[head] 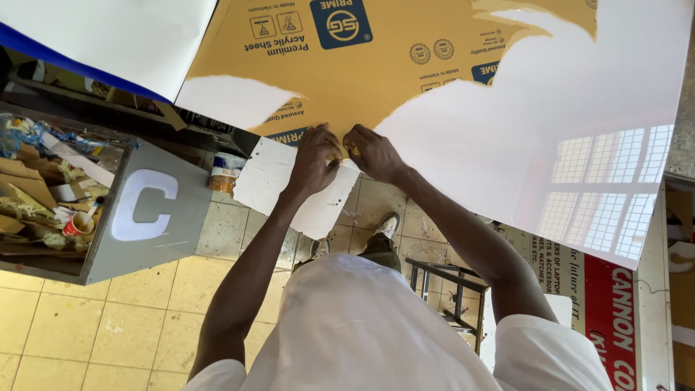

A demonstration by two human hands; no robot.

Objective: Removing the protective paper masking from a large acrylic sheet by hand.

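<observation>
Both hands are at the near edge of the big white sheet, side by side and almost touching; the left hand has its fingers curled in, pinching the edge of the brown paper cover where it meets the bare plastic; the right hand is clenched on the same spot, knuckles up, thumb hidden, so what exactly it grips I cannot tell beyond that paper edge; held this close together, the hands look set to get a firm bite on a thin lip that gives little to hold.

The sheet lies flat at waist height, stretching away from the person; to the right of the hands it is already bare and glossy, mirroring a barred window; to the left and further off the paper clings on, with one torn white patch showing through.

Just below the sheet's near edge, under the left wrist, a smaller white offcut hangs; left of that stands a grey box with a white letter, its top full of scraps and a paper cup; a tin sits on the tiled floor between box and offcut; a metal stool frame stands by the person's right leg, close underfoot; a red and white signboard lies under the sheet's right end.
</observation>
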